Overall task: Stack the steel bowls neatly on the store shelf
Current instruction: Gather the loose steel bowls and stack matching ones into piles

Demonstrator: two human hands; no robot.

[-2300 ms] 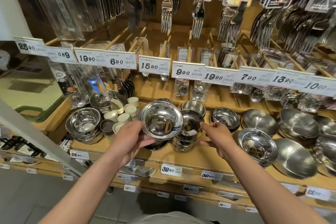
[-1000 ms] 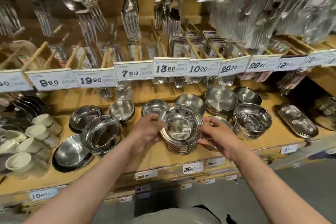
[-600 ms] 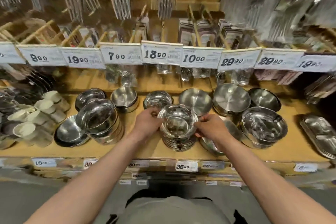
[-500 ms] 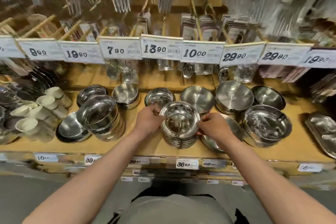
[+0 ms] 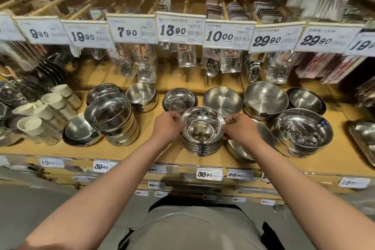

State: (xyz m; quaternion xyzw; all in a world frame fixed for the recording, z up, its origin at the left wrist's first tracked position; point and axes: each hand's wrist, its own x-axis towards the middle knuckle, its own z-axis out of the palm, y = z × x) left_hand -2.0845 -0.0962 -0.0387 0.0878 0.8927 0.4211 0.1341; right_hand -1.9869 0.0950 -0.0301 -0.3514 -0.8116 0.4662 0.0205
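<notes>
A stack of several shiny steel bowls [image 5: 202,145] stands near the front of the wooden shelf [image 5: 162,154]. Its top bowl [image 5: 203,126] sits level in the stack. My left hand [image 5: 166,128] pinches the top bowl's left rim with curled fingers. My right hand [image 5: 240,129] pinches its right rim the same way. Both forearms reach in from below.
Other steel bowl stacks surround it: a tall one [image 5: 113,119] to the left, a wide one [image 5: 303,132] to the right, single bowls [image 5: 223,100] behind. A flat bowl [image 5: 263,136] lies under my right wrist. White cups [image 5: 40,111] stand far left. Price tags [image 5: 176,28] hang overhead.
Earlier my left hand carried one bowl at the left shelf section. The view moved right, and both hands set it on this stack and keep holding its rim.
</notes>
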